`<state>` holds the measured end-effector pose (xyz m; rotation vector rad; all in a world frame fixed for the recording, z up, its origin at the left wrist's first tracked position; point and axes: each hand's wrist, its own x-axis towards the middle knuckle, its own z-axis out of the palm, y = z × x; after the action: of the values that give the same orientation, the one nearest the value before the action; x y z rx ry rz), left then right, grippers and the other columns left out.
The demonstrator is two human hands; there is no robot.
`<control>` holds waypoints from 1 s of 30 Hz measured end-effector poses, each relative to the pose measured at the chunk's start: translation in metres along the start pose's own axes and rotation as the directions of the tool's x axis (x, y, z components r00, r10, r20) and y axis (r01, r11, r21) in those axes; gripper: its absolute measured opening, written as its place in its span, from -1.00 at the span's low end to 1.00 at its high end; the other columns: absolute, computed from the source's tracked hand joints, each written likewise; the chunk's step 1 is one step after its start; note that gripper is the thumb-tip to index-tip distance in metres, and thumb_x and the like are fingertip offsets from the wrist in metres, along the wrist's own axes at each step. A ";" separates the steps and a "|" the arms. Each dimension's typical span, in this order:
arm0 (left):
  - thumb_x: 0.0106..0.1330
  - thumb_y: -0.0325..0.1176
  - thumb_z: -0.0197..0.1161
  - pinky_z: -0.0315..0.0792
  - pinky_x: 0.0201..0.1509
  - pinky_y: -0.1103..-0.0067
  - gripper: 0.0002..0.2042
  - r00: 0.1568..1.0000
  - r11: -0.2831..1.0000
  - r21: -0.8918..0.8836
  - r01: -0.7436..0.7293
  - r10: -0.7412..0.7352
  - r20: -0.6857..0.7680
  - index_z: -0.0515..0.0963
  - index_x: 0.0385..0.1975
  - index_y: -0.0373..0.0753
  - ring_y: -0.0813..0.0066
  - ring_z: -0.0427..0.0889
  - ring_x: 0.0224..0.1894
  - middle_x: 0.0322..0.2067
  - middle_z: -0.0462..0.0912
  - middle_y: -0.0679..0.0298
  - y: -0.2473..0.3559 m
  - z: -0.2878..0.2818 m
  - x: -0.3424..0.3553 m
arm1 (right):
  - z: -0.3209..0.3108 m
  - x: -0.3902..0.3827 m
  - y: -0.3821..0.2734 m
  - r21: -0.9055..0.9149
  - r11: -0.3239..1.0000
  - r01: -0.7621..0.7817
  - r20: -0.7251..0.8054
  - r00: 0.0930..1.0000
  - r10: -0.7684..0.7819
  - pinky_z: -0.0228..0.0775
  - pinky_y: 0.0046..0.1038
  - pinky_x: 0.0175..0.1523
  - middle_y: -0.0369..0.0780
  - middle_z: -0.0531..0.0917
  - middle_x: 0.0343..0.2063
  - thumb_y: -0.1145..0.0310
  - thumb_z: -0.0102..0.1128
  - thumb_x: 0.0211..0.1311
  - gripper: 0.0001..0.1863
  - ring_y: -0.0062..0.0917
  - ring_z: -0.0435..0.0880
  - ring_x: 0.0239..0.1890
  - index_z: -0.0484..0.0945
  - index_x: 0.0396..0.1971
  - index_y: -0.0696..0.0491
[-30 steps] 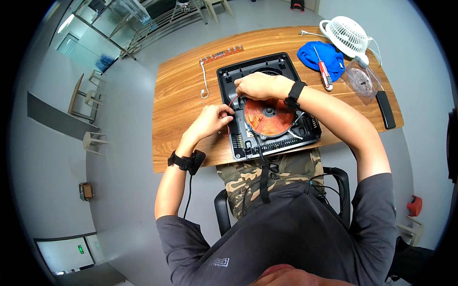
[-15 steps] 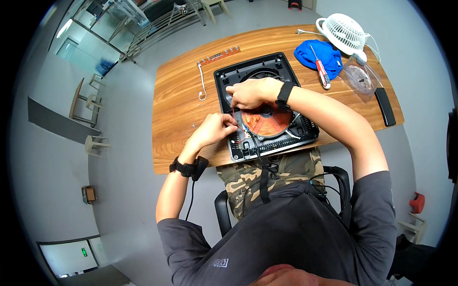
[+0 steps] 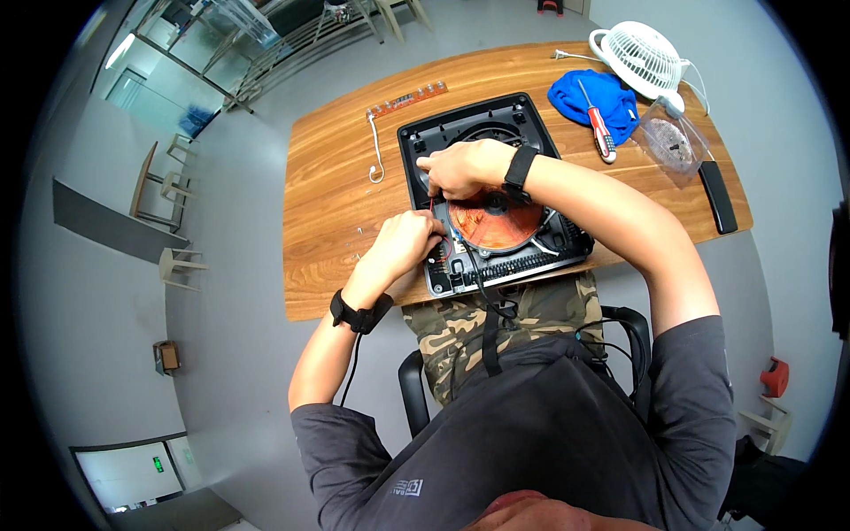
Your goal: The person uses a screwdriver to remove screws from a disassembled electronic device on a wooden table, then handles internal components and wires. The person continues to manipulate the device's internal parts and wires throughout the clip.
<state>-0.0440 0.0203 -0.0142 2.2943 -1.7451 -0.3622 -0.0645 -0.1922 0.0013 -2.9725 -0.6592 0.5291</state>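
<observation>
The 2 hands work over the left side of an open black case [image 3: 465, 118] on the wooden counter [image 3: 328, 212], beside a copper coil [image 3: 498, 232]. The right hand's [image 3: 465, 170] fingers look pinched on the red wire there [image 3: 432, 204]; whether the left hand's [image 3: 404, 242] grip it, I cannot tell. Best handled gently: leave slack, avoid sharp bends.

A shallow black rectangular housing [image 3: 438, 133] is laid flat on the wooden table [image 3: 328, 203], open side up, sitting kinda skewed right by the near edge. A round copper-colored coil [image 3: 496, 230] is seated in its nearer half, partly covered from above, and a skinny red wire [image 3: 432, 204] is run just left of that, mostly blocked from view tbh.
</observation>
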 end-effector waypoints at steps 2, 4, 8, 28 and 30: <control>0.17 -0.45 0.38 0.58 -0.04 0.30 -0.84 0.998 0.998 -0.019 -0.056 0.057 0.034 0.71 -0.24 -0.22 0.09 0.68 -0.15 -0.26 0.67 0.17 0.001 -0.001 0.000 | -0.002 0.002 -0.003 0.001 1.000 -0.017 0.008 1.000 0.017 0.49 -0.22 0.23 -0.11 0.49 0.21 0.27 0.11 0.29 -0.63 -0.19 0.59 0.17 0.74 0.04 -0.15; 0.15 -0.46 0.39 0.56 -0.04 0.31 -0.85 0.992 0.993 -0.030 -0.117 0.119 0.048 0.69 -0.27 -0.23 0.10 0.66 -0.14 -0.26 0.62 0.19 0.003 -0.002 0.001 | -0.001 0.004 -0.005 -0.002 0.999 -0.035 0.000 0.999 0.035 0.52 -0.21 0.21 -0.11 0.47 0.28 0.26 0.12 0.29 -0.64 -0.17 0.61 0.16 0.75 0.01 -0.14; 0.14 -0.47 0.40 0.55 -0.03 0.29 -0.86 0.975 0.982 0.007 -0.188 0.186 0.120 0.65 -0.30 -0.24 0.10 0.64 -0.10 -0.24 0.59 0.20 0.003 -0.006 0.010 | 0.004 0.012 -0.005 -0.013 0.995 -0.094 0.027 0.995 0.095 0.51 -0.20 0.21 -0.12 0.47 0.27 0.27 0.10 0.30 -0.64 -0.18 0.61 0.16 0.75 0.01 -0.13; 0.19 -0.42 0.38 0.56 -0.10 0.28 -0.89 0.966 0.983 -0.051 -0.178 0.184 0.183 0.66 -0.33 -0.29 0.07 0.67 -0.19 -0.28 0.64 0.14 -0.006 -0.009 0.004 | 0.003 0.017 0.007 0.136 0.990 0.031 -0.028 0.999 -0.027 0.54 -0.23 0.03 -0.20 0.66 -0.11 0.36 0.21 0.22 -0.78 -0.19 0.67 -0.05 0.77 -0.21 0.02; 0.18 -0.42 0.38 0.56 -0.12 0.28 -0.90 0.971 0.986 -0.065 -0.152 0.161 0.176 0.65 -0.37 -0.28 0.08 0.66 -0.21 -0.29 0.64 0.15 -0.002 -0.006 0.001 | 0.003 0.020 0.007 0.101 0.994 0.040 -0.007 0.999 -0.040 0.54 -0.23 0.03 -0.20 0.66 -0.11 0.37 0.21 0.22 -0.78 -0.19 0.68 -0.05 0.77 -0.21 0.01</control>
<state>-0.0398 0.0198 -0.0087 2.1284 -1.9631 -0.5940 -0.0459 -0.1907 -0.0086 -2.8591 -0.6689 0.5353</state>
